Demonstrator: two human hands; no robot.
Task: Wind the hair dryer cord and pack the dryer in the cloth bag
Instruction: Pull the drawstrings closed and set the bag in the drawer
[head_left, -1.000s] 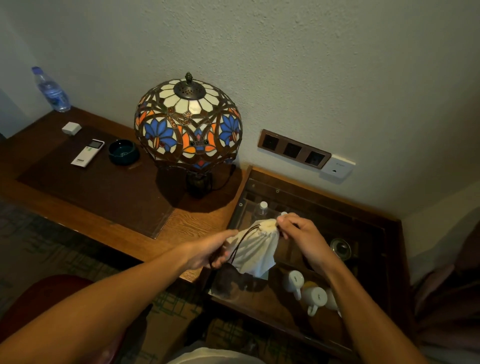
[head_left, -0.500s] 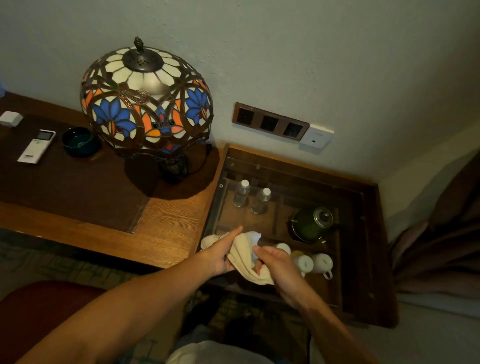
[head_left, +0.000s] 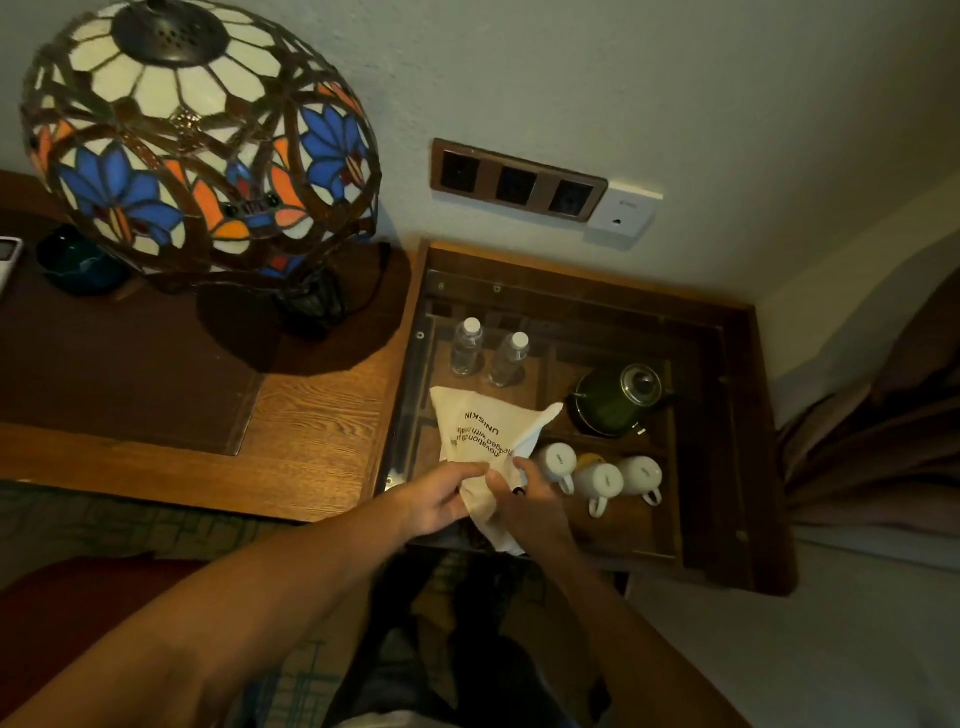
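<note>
Stained glass fills the upper left of the frame: a lamp (head_left: 200, 135) with blue and orange flowers, standing on a brown wooden counter (head_left: 311, 415). Right of the counter, centre frame, a glass-topped case (head_left: 727, 441) holds two bottles (head_left: 488, 353), a green kettle (head_left: 618, 402) and three white mugs (head_left: 600, 478) below the glass. A socket strip (head_left: 517, 179) sits on the wall above it.

Cream cloth bag (head_left: 485, 441), centre frame, over the near left part of the case. It is creased, with black lettering that reads upside down from here. Its long axis runs from the hands away toward the bottles; the far end spreads wide with two corners sticking out, the near end is bunched between the hands. It looks limp; whether the dryer is inside cannot be told. No dryer or cord shows.

Left hand (head_left: 439, 499) grips the bag's near edge from the left, fingers curled round the cloth. Right hand (head_left: 524, 506) is close beside it on the right, thumb and fingers pinching the gathered cloth. Both hands touch the bag at the same end, neither clearly nearer.

Judgement: the bag's bulk lies ahead of the fingers, so any opening or cinching move turns on this near, bunched end.
</note>
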